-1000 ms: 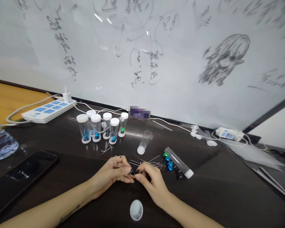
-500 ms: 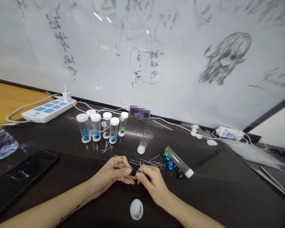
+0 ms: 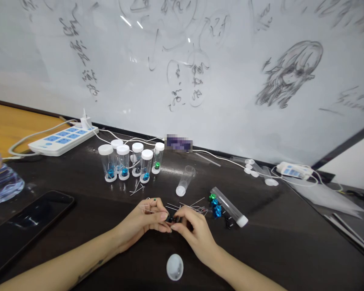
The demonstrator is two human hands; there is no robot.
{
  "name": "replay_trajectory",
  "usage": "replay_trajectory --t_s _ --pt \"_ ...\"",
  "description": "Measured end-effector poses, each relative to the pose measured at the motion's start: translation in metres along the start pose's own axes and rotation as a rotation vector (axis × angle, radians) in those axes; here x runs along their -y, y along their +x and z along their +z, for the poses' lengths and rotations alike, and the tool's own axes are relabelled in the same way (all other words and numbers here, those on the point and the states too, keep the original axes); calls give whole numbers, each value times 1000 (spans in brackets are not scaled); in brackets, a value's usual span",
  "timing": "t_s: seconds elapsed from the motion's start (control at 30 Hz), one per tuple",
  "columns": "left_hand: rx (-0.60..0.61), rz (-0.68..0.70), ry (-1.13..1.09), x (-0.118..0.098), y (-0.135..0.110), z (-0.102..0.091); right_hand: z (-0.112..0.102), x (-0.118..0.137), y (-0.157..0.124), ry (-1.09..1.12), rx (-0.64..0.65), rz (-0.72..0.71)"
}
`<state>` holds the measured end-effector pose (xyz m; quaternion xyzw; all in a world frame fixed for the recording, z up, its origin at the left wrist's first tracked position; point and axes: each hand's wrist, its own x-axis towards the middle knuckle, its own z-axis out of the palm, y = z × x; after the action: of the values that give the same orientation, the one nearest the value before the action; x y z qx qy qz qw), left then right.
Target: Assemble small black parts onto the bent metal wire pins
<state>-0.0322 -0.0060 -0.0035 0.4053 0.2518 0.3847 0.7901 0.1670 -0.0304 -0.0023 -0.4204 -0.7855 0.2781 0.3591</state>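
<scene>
Both sets of fingertips [image 3: 163, 217] are pinched narrow on a small black part [image 3: 171, 219], the left hand [image 3: 145, 224] gripping it from one side with thumb and forefinger, the right hand [image 3: 197, 234] meeting it from the other. The part sits just off the dark table [image 3: 276, 242], between the two hands; it is too small to tell whether a pin is already in it. By the look of it, this is the fine fitting step, with two hands working one tiny piece. Whatever comes next calls for a steady pinch and small, exact finger motion, with care not to scatter the loose bits close by.

Just beyond the part lie thin metal pins [image 3: 188, 207]. Beyond and to its right are blue and green knobs [image 3: 214, 207], touching a capped tube [image 3: 229, 207] that lies on its side. Farther beyond is an open tube [image 3: 185, 180], and beyond-left a cluster of standing vials [image 3: 130, 161]. Nearer the person than the part lies a loose white cap [image 3: 174, 267]. Well to its left rests a phone [image 3: 27, 224].
</scene>
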Motion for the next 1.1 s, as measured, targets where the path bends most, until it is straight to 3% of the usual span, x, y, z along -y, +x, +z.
replay_trajectory --t_s 0.13,0.3,0.47,0.63,0.8,1.0,1.1 --pt "-3 1 -2 0 0 0 1 -2 0 33 -35 -14" --pt "11 -10 12 1 -1 -1 -1 -1 1 -23 54 9" --pt "3 3 -2 0 0 0 1 -1 0 19 -28 5" --pt "22 -2 18 0 1 -1 0 0 0 -7 44 10" --pt "6 -2 -6 1 0 -2 0 0 -1 27 -25 -21" --pt "11 -9 15 0 -1 0 0 -1 0 -14 50 15" --pt "2 -7 3 -1 0 0 0 0 0 -15 18 5"
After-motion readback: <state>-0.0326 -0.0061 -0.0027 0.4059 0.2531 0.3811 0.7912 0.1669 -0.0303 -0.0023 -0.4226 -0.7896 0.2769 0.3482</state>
